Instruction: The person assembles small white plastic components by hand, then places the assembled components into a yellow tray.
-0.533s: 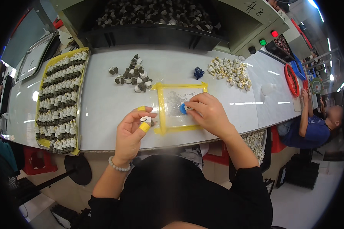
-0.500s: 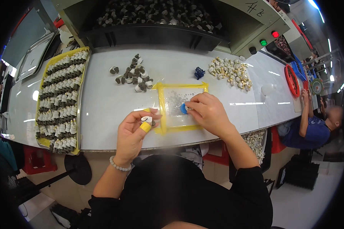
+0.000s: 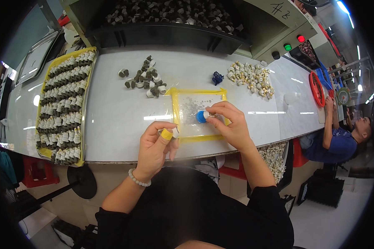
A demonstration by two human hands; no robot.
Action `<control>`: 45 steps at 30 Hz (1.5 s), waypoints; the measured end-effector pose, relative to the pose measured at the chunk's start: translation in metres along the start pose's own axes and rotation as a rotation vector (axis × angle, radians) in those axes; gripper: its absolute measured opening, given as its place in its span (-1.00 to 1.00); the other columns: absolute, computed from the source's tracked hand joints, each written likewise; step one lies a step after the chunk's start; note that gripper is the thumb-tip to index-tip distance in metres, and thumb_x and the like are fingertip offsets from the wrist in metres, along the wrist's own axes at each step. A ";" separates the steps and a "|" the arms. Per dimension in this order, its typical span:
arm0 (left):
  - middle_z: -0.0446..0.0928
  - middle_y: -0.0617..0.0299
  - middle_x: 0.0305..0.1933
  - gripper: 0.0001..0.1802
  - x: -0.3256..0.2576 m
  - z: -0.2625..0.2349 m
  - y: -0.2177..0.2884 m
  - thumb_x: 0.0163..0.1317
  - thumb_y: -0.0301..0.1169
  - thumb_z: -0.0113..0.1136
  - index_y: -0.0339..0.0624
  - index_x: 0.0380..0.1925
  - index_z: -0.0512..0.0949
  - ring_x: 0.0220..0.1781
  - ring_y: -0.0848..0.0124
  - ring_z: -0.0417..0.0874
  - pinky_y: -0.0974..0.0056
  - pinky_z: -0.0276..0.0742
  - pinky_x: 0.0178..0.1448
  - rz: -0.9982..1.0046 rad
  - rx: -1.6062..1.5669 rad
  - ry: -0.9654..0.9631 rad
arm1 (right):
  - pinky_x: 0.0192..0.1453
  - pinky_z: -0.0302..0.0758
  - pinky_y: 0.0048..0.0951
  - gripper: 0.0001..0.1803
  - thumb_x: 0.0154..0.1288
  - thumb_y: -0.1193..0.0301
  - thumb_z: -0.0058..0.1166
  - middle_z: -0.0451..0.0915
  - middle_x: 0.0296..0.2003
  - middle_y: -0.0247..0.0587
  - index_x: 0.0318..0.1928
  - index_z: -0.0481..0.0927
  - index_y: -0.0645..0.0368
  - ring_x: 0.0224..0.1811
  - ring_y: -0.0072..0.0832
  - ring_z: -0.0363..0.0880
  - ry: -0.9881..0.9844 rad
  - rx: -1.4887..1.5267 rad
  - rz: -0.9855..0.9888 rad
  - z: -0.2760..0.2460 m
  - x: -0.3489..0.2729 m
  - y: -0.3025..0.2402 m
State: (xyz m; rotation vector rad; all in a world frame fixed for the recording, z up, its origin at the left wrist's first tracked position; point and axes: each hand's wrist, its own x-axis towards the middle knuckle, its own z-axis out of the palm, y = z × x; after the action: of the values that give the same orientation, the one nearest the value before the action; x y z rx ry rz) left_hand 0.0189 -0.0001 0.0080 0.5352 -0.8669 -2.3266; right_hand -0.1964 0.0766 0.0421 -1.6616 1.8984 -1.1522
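My left hand pinches a small white part between thumb and fingers; its darker end is mostly hidden. Yellow wrapping covers the thumb tip. Over a clear sheet edged with yellow tape, my right hand is closed on a small whitish piece. That piece is right against a round blue cap; whether they touch, I cannot tell. Grey smudges mark the sheet. Beyond it lie a heap of white-and-dark parts, a crumpled dark blue lump and a pile of whitish-yellow pieces.
At the left, a yellow tray holds rows of white-and-dark parts. A black bin full of similar parts stands at the back, beside a panel with lit buttons. Another person sits at the far right near a red tray.
My left hand has turned and moved slightly right, so the part in it is turned too. My right hand has drawn back a little from the blue cap, exposing the whitish piece.
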 end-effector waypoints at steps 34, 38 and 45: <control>0.50 0.12 -0.32 -0.83 0.008 0.008 -0.022 0.39 -0.32 -0.11 -0.17 -0.17 0.34 -0.42 0.44 0.50 0.41 0.44 -0.43 -0.009 -0.068 0.003 | -0.19 0.46 -0.51 -0.75 -0.01 0.58 0.25 0.59 -0.33 -0.21 -0.23 0.65 0.24 -0.27 -0.44 0.56 -0.093 0.155 0.017 0.018 -0.005 -0.034; 0.51 0.13 -0.29 -0.87 0.006 0.010 -0.024 0.37 -0.37 -0.08 -0.16 -0.16 0.33 -0.40 0.45 0.51 0.40 0.45 -0.41 0.120 0.067 0.032 | -0.22 0.47 -0.52 -0.75 -0.02 0.58 0.26 0.59 -0.34 -0.21 -0.23 0.66 0.25 -0.29 -0.45 0.56 -0.100 0.149 0.036 0.023 -0.005 -0.037; 0.49 0.21 -0.32 -0.85 -0.003 0.007 -0.009 0.34 -0.43 -0.02 -0.21 -0.15 0.32 -0.35 0.53 0.52 0.44 0.48 -0.29 0.032 0.135 0.085 | -0.17 0.47 -0.52 -0.80 0.00 0.60 0.23 0.60 -0.32 -0.13 -0.27 0.65 0.31 -0.26 -0.42 0.57 -0.154 0.222 0.032 0.022 -0.005 -0.035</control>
State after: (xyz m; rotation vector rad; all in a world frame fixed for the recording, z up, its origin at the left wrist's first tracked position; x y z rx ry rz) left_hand 0.0138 0.0110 0.0073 0.6668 -0.9899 -2.2104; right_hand -0.1567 0.0744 0.0542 -1.5459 1.6339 -1.1412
